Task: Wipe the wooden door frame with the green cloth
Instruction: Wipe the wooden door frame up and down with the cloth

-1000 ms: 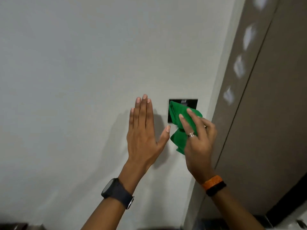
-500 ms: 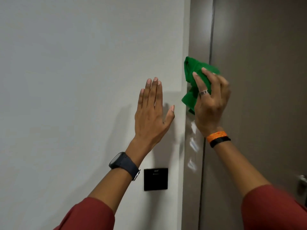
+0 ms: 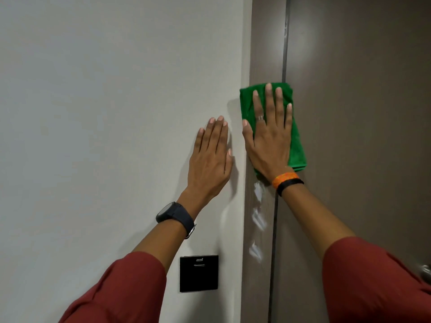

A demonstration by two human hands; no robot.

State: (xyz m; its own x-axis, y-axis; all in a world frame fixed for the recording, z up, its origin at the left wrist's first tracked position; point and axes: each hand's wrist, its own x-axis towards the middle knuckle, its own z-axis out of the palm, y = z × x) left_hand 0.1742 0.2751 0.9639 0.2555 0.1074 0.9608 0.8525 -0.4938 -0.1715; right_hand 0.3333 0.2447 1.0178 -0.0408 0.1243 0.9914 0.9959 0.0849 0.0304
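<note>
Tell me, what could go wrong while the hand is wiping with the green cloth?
The green cloth is only pressed flat under the right hand, not gripped, so it might slip and fall. It also spreads past the door frame onto the door, so some of each wipe may miss the frame.

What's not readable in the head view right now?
- Door handle: cut off by the right edge and blurred; its type is unclear.
- Frame under the cloth: covered by the cloth and the right hand, so its state there is unknown.
- Print on the black wall panel: too small to read.
- Watch face: angled away, nothing legible.
- Left hand palm: faces the wall, so contact is uncertain.
</note>
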